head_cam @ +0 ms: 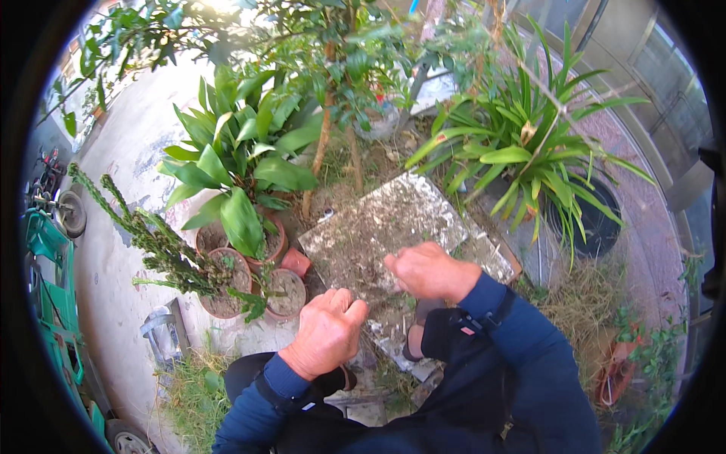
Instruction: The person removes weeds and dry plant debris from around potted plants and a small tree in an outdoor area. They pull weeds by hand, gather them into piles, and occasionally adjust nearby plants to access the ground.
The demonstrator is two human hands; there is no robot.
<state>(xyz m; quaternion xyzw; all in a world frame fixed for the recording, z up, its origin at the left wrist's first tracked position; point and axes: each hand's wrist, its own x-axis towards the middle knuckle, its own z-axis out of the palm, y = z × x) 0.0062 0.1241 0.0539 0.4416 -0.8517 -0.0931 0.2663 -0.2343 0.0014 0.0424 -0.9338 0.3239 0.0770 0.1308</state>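
Note:
My left hand [329,331] is curled into a loose fist, knuckles up, in front of the small potted plant. Level with the slab's near part, my right hand [432,270] is also closed, with its fingers turned left. Nothing shows sticking out of either hand, and both palms are hidden. Beneath and beyond my hands lies a pale, weathered slab [391,213], strewn with soil and dry bits. Left of it stand a terracotta pot [231,284] with a spiny cactus [170,247], a smaller terracotta pot [288,295] and a tipped little pot [296,262].
A broad-leaved potted plant [241,164] and a slim tree trunk [324,142] rise beyond the slab. At right are a strap-leaved plant [524,136], a black bucket [587,218] and dry grass [590,301]. A green vehicle [59,289] stands far left; a clear container [164,335] lies nearer.

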